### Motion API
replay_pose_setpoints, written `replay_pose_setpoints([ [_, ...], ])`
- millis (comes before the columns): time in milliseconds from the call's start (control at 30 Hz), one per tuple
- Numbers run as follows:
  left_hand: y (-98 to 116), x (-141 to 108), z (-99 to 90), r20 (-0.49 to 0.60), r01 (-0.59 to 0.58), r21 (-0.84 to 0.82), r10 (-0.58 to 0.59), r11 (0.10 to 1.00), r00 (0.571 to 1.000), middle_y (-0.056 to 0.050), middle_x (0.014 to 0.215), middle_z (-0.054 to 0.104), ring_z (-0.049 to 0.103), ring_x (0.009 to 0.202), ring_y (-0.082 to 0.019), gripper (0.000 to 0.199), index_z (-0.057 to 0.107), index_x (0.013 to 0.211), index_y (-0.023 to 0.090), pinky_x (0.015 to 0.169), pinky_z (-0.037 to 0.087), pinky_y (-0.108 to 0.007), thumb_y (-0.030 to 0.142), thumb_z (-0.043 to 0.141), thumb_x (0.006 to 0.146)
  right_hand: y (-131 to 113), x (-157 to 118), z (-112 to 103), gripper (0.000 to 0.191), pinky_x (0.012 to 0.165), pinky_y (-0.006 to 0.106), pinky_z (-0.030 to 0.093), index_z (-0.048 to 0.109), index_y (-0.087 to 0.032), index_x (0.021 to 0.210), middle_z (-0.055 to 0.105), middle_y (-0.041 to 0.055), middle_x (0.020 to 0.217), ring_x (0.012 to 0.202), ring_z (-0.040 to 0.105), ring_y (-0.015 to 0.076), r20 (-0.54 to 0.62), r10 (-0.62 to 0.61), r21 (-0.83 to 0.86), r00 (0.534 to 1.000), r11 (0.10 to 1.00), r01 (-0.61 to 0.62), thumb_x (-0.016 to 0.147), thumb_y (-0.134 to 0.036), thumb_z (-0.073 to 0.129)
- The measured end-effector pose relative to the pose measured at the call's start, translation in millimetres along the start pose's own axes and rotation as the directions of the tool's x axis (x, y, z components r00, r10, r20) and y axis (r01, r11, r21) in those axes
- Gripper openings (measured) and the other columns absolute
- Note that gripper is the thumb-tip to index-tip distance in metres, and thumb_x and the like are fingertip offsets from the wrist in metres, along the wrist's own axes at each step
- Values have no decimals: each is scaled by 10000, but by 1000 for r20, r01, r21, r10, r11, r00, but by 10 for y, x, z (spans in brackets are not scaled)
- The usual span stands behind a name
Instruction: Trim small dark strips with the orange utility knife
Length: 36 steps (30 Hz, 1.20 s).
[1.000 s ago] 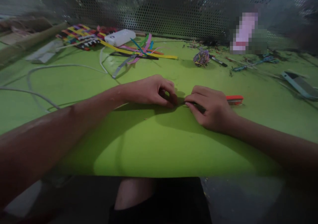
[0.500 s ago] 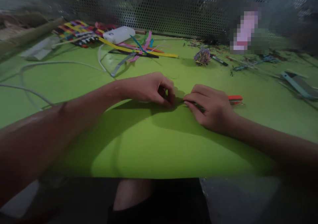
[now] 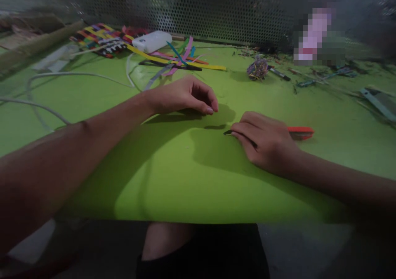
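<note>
1. Dark piece [image 3: 228, 132]: located at the fingertips of the right hand, low over the worktop [image 3: 170, 188]. Only a short, narrow end projects toward the left; the remainder is hidden.
2. Handling (judged): light and probably stiff. The exposed end looks pointed, so the hold belongs behind it. The small section could slip or turn under a loose pinch. Fragility cannot be determined.
3. Far left: the cable [image 3: 77, 73] loops over the worktop beside the left forearm. A loop could catch a sleeve or wrist on a wide leftward sweep.
4. Left hand [image 3: 176, 95]: fingers curled, thumb and index tips close together. Whether a thin item lies between them cannot be told. The strips [image 3: 213, 67] lie beyond this hand, limiting travel away from the body.
5. Between hands: a stretch of worktop separates the left fingertips from the dark piece, leaving room for short sideways motion. Toward the body, the worktop extends to its near edge, with a wide margin.
6. Right hand [image 3: 269, 143]: thumb and fingers pinched on the dark piece. The ball [image 3: 257, 69] and the pen [image 3: 280, 73] lie beyond, well apart from the knuckles.
7. Right side: the red handle [image 3: 300, 130] emerges behind the right hand; any connection to the dark piece is concealed. The device [image 3: 379, 104] lies farther right, away from the hand.
</note>
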State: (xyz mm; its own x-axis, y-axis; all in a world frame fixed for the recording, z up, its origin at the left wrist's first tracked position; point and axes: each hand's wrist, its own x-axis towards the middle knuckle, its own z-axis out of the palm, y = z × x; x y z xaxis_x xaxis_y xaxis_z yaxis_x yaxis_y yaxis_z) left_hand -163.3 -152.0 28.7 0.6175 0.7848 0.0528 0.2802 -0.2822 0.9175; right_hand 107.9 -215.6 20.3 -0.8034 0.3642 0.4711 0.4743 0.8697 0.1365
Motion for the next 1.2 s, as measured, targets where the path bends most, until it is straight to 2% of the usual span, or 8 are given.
replay_pose_setpoints([
  [333, 22, 3, 10, -4, -14, 3, 14, 1000, 1000, -44, 793, 770, 668, 666, -121, 129, 816, 873, 151, 608, 498, -213, 218, 838, 765, -7, 17, -5, 249, 708, 311, 493, 710, -152, 901, 661, 73, 853, 768, 592, 191, 39, 14, -1, 999, 1000, -14, 1056, -157, 515],
  [533, 26, 8, 30, -2, -24, -55, 24, 998, 1000, -26, 725, 743, 620, 620, -87, 96, 811, 849, 148, 553, 437, -179, 188, 817, 761, 0, 15, 0, 236, 702, 320, 487, 716, -162, 902, 669, 74, 864, 773, 606, 198, 49, 30, 40, 998, 999, -32, 1033, -136, 521],
  [733, 38, 14, 20, 11, -14, -1, 14, 1000, 1000, -31, 735, 745, 633, 633, -104, 135, 808, 865, 147, 572, 460, -199, 221, 841, 757, 30, 65, 9, 251, 680, 313, 471, 706, -163, 893, 648, 77, 857, 771, 591, 200, 77, -2, 101, 997, 995, -6, 1027, -118, 499],
  [900, 48, 7, 25, -5, -6, 56, 6, 998, 1000, -18, 723, 733, 665, 679, -124, 146, 806, 865, 161, 650, 510, -218, 255, 846, 761, 14, 57, 31, 240, 703, 325, 482, 710, -127, 905, 644, 94, 850, 777, 580, 213, 60, -11, 54, 998, 999, 7, 1023, -125, 502],
  [1067, 22, 4, 25, -3, -18, 61, 19, 998, 1000, -30, 763, 750, 663, 689, -137, 142, 812, 874, 173, 667, 503, -237, 259, 832, 763, -28, 23, -17, 231, 712, 321, 499, 717, -141, 912, 666, 90, 855, 766, 575, 201, -14, 22, 1, 1000, 1000, -22, 1028, -146, 518],
  [1200, 100, -12, 79, 79, -47, 108, 38, 993, 996, -27, 796, 751, 638, 683, -135, 168, 829, 899, 188, 656, 472, -234, 272, 830, 753, -26, 25, -42, 236, 682, 321, 496, 720, -156, 917, 681, 82, 847, 756, 594, 197, -18, 21, 13, 1000, 1000, -21, 1041, -174, 519],
])
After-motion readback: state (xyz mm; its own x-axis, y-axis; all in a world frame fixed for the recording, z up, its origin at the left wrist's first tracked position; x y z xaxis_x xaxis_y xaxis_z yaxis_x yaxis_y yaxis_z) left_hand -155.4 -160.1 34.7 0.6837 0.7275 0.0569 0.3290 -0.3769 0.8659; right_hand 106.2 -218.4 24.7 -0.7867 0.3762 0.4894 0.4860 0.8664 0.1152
